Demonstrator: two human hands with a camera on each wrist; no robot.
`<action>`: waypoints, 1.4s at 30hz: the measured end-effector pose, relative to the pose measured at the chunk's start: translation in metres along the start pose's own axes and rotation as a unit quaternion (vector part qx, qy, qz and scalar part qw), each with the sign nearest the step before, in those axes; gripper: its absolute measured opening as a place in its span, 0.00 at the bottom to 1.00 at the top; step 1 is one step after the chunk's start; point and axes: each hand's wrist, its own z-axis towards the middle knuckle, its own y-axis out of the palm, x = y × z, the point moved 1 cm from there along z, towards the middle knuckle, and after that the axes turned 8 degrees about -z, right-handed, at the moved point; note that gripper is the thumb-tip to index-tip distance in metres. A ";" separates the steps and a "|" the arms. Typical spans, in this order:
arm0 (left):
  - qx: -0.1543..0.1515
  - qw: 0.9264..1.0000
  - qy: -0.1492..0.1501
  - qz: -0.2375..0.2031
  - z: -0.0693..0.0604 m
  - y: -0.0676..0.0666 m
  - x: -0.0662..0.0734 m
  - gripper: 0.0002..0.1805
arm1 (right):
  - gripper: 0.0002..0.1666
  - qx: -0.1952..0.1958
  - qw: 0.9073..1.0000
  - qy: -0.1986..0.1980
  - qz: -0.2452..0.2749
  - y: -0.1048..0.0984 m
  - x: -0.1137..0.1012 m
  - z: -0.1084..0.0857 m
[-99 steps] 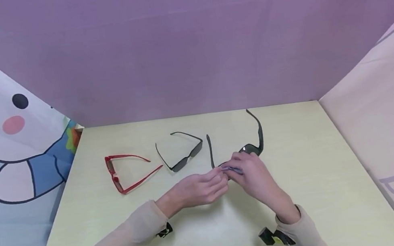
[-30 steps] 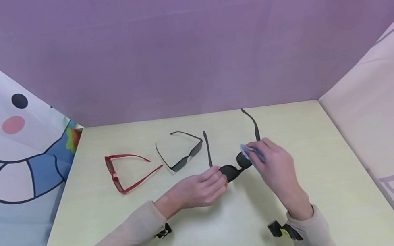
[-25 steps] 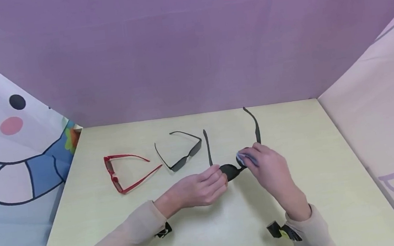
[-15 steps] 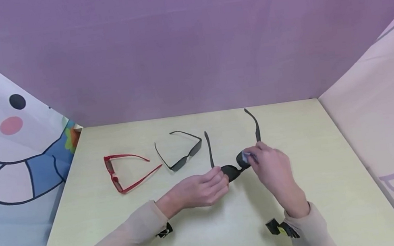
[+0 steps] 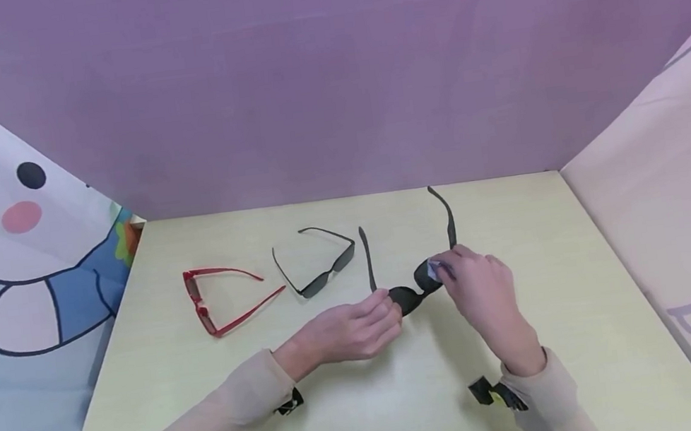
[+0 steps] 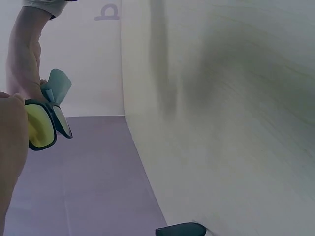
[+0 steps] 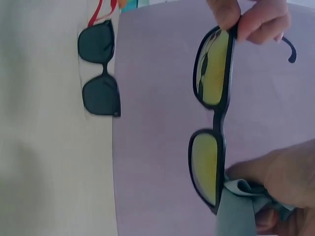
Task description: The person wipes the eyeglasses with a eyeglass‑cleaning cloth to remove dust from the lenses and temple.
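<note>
My left hand (image 5: 355, 329) pinches a pair of black sunglasses (image 5: 404, 299) by the left end of the frame and holds them above the table, temples unfolded and pointing away. At the right lens, my right hand (image 5: 485, 292) grips a small light-blue cloth (image 5: 433, 271). In the right wrist view the cloth (image 7: 235, 211) lies bunched between thumb and fingers, against the outer edge of that lens. The lenses (image 7: 216, 69) look yellowish there. Only part of the left hand (image 6: 11, 142) shows in the left wrist view, beside one lens.
A second black pair of sunglasses (image 5: 315, 287) lies unfolded on the table (image 5: 368, 412), left of the held pair. Farther left are red-framed glasses (image 5: 205, 322), also unfolded. A purple backdrop (image 5: 333, 103) rises behind the table, with printed cloth walls on both sides.
Since the earliest frame, my right hand has moved the cloth rightward, from beside my left fingers to the right lens. Lately the cloth shifts slightly over that lens. The left hand stays nearly still.
</note>
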 end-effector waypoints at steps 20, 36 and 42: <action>0.015 1.000 0.001 -0.005 0.001 -0.003 0.001 0.14 | 0.03 -0.073 0.996 -0.031 0.043 -0.002 -0.003 -0.004; 0.015 1.000 -0.004 -0.013 0.002 0.000 0.003 0.13 | 0.05 -0.075 0.997 0.003 0.035 -0.002 0.000 -0.005; 0.010 1.000 0.001 -0.018 0.003 0.000 0.004 0.13 | 0.06 -0.050 0.999 0.020 0.000 0.000 0.004 -0.002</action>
